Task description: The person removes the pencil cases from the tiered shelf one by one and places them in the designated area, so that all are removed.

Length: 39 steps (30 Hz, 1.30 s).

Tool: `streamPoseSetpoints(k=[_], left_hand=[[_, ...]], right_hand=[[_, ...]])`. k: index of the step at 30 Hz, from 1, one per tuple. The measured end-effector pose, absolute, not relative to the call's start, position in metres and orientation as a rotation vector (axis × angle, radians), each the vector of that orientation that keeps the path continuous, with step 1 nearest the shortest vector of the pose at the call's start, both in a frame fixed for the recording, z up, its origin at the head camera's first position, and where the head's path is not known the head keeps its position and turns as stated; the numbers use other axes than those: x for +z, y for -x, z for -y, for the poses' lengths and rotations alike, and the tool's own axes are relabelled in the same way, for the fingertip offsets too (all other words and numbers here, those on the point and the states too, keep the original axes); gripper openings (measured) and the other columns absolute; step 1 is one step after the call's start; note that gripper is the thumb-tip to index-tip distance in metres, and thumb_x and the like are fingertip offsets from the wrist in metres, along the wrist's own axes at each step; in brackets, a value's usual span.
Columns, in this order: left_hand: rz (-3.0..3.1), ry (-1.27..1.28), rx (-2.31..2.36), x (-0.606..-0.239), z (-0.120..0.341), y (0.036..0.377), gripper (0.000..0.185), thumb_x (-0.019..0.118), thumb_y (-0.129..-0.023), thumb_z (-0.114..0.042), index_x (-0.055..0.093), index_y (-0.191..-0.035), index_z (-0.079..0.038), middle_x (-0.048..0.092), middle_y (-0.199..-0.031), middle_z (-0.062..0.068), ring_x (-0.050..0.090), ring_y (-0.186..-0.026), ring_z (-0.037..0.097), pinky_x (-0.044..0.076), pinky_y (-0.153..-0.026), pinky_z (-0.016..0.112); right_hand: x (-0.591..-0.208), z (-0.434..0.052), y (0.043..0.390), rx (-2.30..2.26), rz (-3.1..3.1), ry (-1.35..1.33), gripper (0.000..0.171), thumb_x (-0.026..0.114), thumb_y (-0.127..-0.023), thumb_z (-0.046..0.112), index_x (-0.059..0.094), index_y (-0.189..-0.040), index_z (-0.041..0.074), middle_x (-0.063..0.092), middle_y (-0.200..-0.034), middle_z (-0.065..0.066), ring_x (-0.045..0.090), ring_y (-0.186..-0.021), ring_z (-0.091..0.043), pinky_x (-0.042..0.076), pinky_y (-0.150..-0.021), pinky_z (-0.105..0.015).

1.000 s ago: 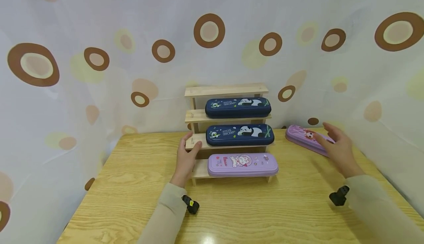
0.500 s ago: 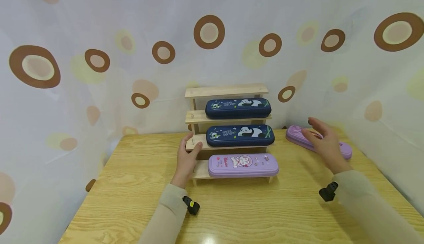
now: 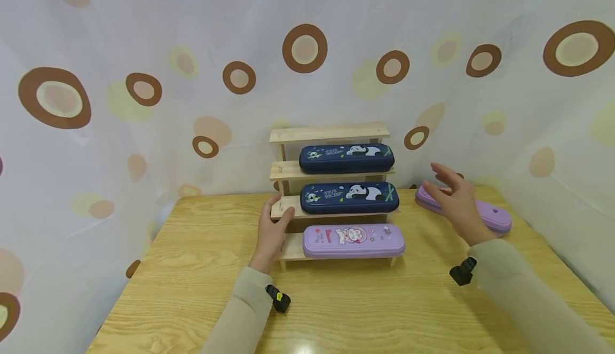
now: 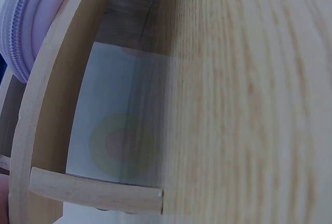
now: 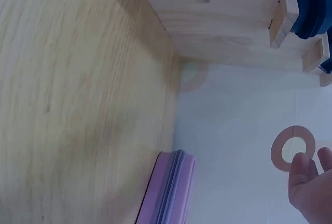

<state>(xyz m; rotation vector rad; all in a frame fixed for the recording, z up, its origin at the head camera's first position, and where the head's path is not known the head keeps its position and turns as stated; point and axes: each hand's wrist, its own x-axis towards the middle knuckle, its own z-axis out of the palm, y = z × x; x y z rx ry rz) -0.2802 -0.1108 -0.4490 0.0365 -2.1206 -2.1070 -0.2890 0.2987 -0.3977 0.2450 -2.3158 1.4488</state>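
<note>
Lying flat on the worktop [image 3: 202, 268] to the right of the wooden rack [image 3: 331, 132], one purple pencil case [image 3: 485, 216] is not yet on a step. The right hand [image 3: 454, 202] hovers over it, fingers spread, holding nothing. The left hand [image 3: 274, 231] grips the rack's left edge. Three cases already sit on the steps; the top step is free, so I judge one placement remains.
</note>
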Motion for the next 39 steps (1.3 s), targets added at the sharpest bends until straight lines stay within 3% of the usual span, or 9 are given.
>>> streamPoseSetpoints(k=[8,11,14,16,18,20,22,25,39], left_hand=[[2.126,-0.035,-2.096,-0.45,0.113,0.278,0.055,0.066,-0.096,-0.032,0.043,-0.146,-0.024,0.028,-0.157,0.003,0.021,-0.145,0.024,0.02,-0.117,0.046],[2.121,-0.03,-2.101,-0.451,0.112,0.279,0.055,0.066,-0.096,-0.031,0.043,-0.146,-0.025,0.029,-0.157,0.002,0.021,-0.145,0.023,0.021,-0.117,0.044],[2.111,-0.02,-2.105,-0.452,0.112,0.281,0.055,0.066,-0.096,-0.03,0.043,-0.146,-0.024,0.029,-0.156,0.003,0.022,-0.145,0.023,0.021,-0.117,0.044],[2.107,-0.017,-2.109,-0.452,0.112,0.281,0.055,0.066,-0.096,-0.03,0.043,-0.146,-0.024,0.03,-0.156,0.003,0.024,-0.144,0.023,0.023,-0.117,0.044],[2.106,-0.016,-2.109,-0.452,0.112,0.282,0.055,0.066,-0.096,-0.03,0.043,-0.146,-0.025,0.03,-0.156,0.003,0.025,-0.144,0.023,0.023,-0.117,0.044],[2.105,-0.017,-2.111,-0.452,0.112,0.282,0.054,0.066,-0.096,-0.03,0.043,-0.146,-0.025,0.031,-0.155,0.003,0.025,-0.143,0.023,0.024,-0.116,0.044],[2.109,-0.017,-2.108,-0.452,0.112,0.281,0.054,0.066,-0.097,-0.03,0.043,-0.146,-0.025,0.031,-0.155,0.003,0.026,-0.143,0.023,0.024,-0.116,0.044],[2.114,-0.024,-2.107,-0.451,0.111,0.28,0.054,0.066,-0.097,-0.03,0.044,-0.145,-0.025,0.032,-0.154,0.002,0.027,-0.143,0.022,0.025,-0.116,0.044],[2.106,-0.04,-2.11,-0.451,0.111,0.283,0.055,0.067,-0.096,-0.029,0.045,-0.145,-0.025,0.034,-0.154,0.002,0.026,-0.143,0.022,0.023,-0.117,0.043]], right_hand=[[-0.392,-0.276,0.296,1.542,2.331,-0.249,0.061,0.064,-0.097,0.031,0.041,-0.151,0.015,0.038,-0.154,-0.007,0.036,-0.138,-0.029,0.037,-0.107,-0.045],[-0.388,-0.27,0.297,1.541,2.352,-0.248,0.062,0.065,-0.097,0.034,0.042,-0.151,0.017,0.04,-0.153,-0.007,0.037,-0.138,-0.029,0.042,-0.105,-0.043],[-0.384,-0.264,0.299,1.527,2.372,-0.259,0.062,0.064,-0.097,0.036,0.042,-0.151,0.018,0.04,-0.153,-0.006,0.038,-0.138,-0.029,0.046,-0.099,-0.028],[-0.382,-0.261,0.301,1.545,2.372,-0.272,0.062,0.064,-0.096,0.035,0.041,-0.152,0.02,0.039,-0.154,-0.005,0.037,-0.138,-0.03,0.049,-0.087,-0.021],[-0.38,-0.257,0.304,1.546,2.372,-0.283,0.062,0.065,-0.096,0.036,0.041,-0.151,0.021,0.039,-0.154,-0.003,0.037,-0.138,-0.029,0.047,-0.089,-0.02],[-0.379,-0.253,0.306,1.551,2.371,-0.293,0.062,0.065,-0.096,0.036,0.042,-0.151,0.022,0.038,-0.154,-0.003,0.037,-0.138,-0.029,0.048,-0.096,-0.029],[-0.377,-0.25,0.309,1.538,2.375,-0.304,0.062,0.065,-0.096,0.037,0.042,-0.151,0.021,0.038,-0.154,-0.004,0.036,-0.139,-0.03,0.04,-0.107,-0.042],[-0.373,-0.245,0.312,1.518,2.378,-0.331,0.063,0.065,-0.096,0.037,0.041,-0.152,0.018,0.037,-0.155,-0.007,0.035,-0.139,-0.032,0.033,-0.109,-0.056],[-0.357,-0.23,0.327,1.517,2.463,-0.382,0.071,0.066,-0.095,0.038,0.034,-0.155,0.016,0.028,-0.159,-0.008,0.028,-0.142,-0.037,0.031,-0.11,-0.057]])
